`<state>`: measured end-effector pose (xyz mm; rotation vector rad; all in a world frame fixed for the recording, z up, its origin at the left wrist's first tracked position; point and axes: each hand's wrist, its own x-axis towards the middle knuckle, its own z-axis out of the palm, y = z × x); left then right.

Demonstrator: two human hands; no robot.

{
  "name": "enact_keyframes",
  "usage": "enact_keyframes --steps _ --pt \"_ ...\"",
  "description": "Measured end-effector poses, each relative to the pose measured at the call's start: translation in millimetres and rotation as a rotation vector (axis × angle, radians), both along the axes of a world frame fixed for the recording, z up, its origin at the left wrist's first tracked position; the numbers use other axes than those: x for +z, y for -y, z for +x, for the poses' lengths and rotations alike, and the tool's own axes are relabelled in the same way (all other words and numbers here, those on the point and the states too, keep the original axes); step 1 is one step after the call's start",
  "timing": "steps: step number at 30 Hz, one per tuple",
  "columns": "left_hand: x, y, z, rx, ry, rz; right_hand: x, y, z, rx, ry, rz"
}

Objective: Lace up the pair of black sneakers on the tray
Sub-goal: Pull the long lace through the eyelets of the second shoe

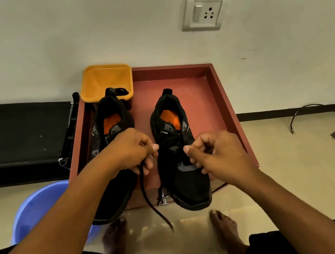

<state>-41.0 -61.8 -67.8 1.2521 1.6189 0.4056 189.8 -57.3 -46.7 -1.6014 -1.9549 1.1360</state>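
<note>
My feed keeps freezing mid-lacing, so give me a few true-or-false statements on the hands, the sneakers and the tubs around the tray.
1. The left hand pinches a black lace whose loose end hangs past the near edge of the tray. True.
2. Both sneakers stand on the floor. False: the left sneaker and right sneaker stand on the tray.
3. The yellow tub sits at the tray's far left corner. True.
4. The blue basin is on the tray. False: it is on the floor, left of the tray.
5. The right hand lies flat and open. False: its fingers are curled, pinching the black lace over the right sneaker.
</note>
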Motion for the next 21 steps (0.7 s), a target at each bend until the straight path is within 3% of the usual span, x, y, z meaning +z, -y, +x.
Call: enact_keyframes --steps 5,8,14,18,21 --pt "-18 -14 7 -0.111 -0.236 0.040 -14 -15 -16 -0.069 0.147 0.033" --pt "-23 -20 8 -0.120 -0.285 0.058 -20 -20 -21 -0.047 0.245 0.015" --pt "-27 -19 9 -0.102 -0.318 0.077 -2 -43 18 -0.237 -0.318 -0.495" --pt "-21 -16 13 -0.099 -0.324 0.100 -2 -50 36 -0.389 -0.614 -0.468" --pt "-15 -17 15 -0.105 -0.357 0.089 -4 -48 35 -0.352 -0.635 -0.428"
